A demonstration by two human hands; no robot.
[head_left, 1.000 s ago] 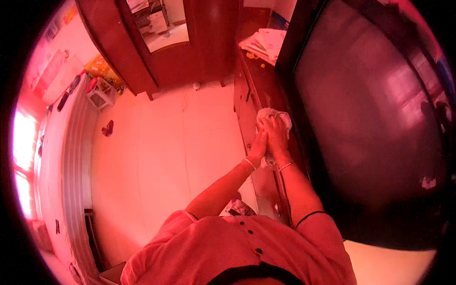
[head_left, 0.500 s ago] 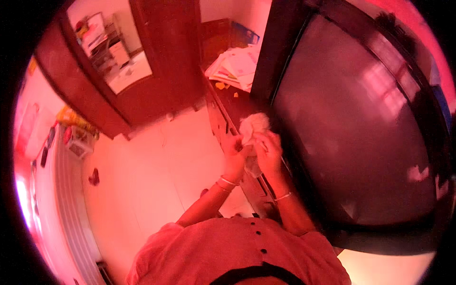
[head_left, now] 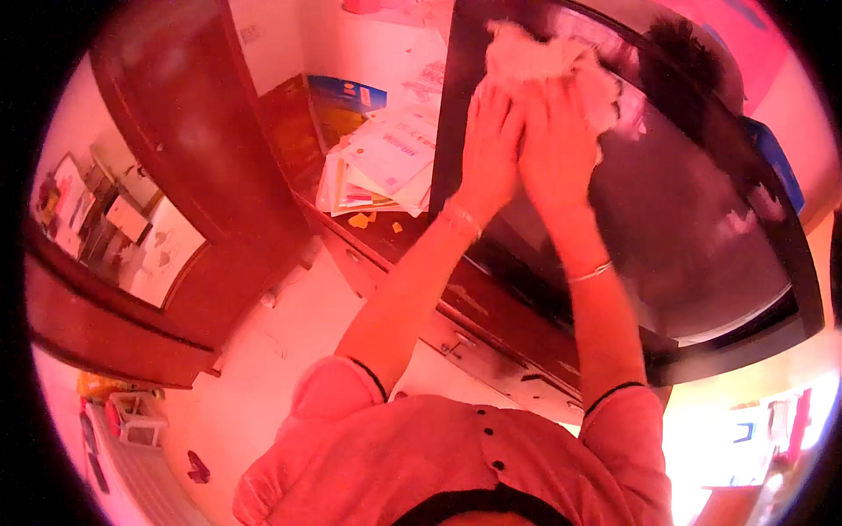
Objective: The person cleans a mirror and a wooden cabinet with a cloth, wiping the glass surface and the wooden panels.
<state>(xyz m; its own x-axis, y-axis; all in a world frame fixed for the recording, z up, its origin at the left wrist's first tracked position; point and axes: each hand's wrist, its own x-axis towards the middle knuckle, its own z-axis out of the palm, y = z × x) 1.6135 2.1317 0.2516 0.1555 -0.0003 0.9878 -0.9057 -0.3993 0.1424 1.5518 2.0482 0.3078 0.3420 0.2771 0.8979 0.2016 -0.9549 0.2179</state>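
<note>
A pale, crumpled cloth (head_left: 535, 57) lies against the upper left of a large, dark television screen (head_left: 693, 219). My left hand (head_left: 494, 145) and my right hand (head_left: 559, 149) are side by side, holding the cloth to the glass. Their fingers point away from me over its lower part, and the fingertips partly sink into its folds. Some of the cloth spreads past my right hand's outer side. Both arms reach forward, with a thin bracelet at each wrist.
Papers (head_left: 386, 162) are piled on the brown cabinet (head_left: 517, 302) left of the television, with small yellow scraps (head_left: 360, 221) nearby. A brown wooden wardrobe (head_left: 210, 149) with a mirror (head_left: 114, 228) stands at left. A white stool (head_left: 139, 419) is at lower left.
Both hands have moved up and away from me, from in front of the cabinet onto the screen. The bunched cloth is now spread wider. My view has turned toward the right.
</note>
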